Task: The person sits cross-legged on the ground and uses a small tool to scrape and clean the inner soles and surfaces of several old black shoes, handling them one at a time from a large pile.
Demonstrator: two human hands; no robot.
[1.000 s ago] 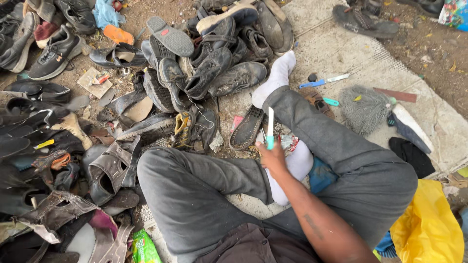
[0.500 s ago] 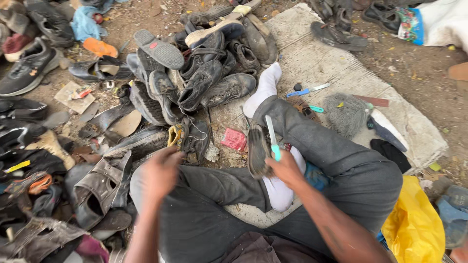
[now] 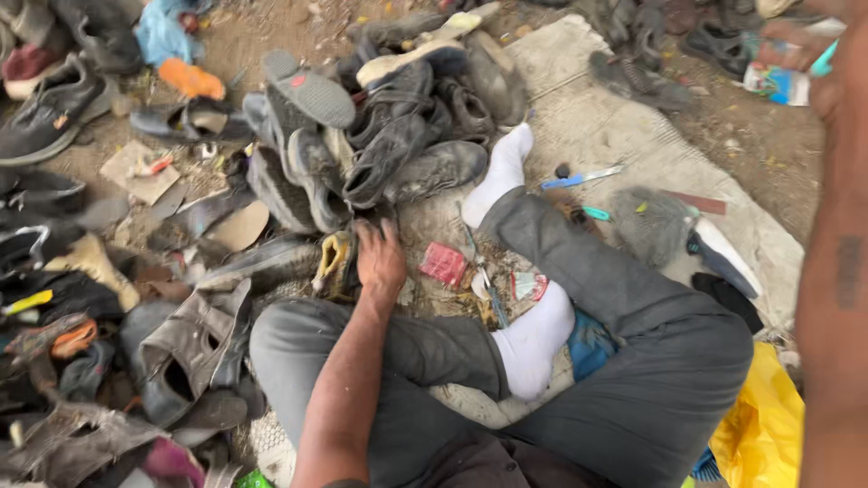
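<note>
A: Entry. Person seated cross-legged on the ground, grey trousers, two white socks (image 3: 529, 339). Left hand (image 3: 380, 258) reaches forward, palm down, fingers spread loosely, resting on the near edge of the shoe pile; it touches a yellowish worn shoe (image 3: 333, 262) and clamps on nothing that I can see.

B: Axis of that shoe?

A: Long axis runs away from the person, toe end toward the pile. Partly hidden by the hand.

B: Right hand?

A: Right hand (image 3: 796, 45) is raised at the top right edge of the view, blurred, well apart from the left. It seems to hold something pale turquoise; grip cannot be told.

B: Packages?

A: One small red square packet (image 3: 443, 264) on the concrete slab (image 3: 579, 117), just right of the left hand. One white-and-red wrapper (image 3: 527, 286) beside the nearer sock. One yellow plastic bag (image 3: 759, 425) at the right knee.

B: Tools?

A: One blue-handled blade (image 3: 579, 177) on the slab, lying roughly left-right.
</note>
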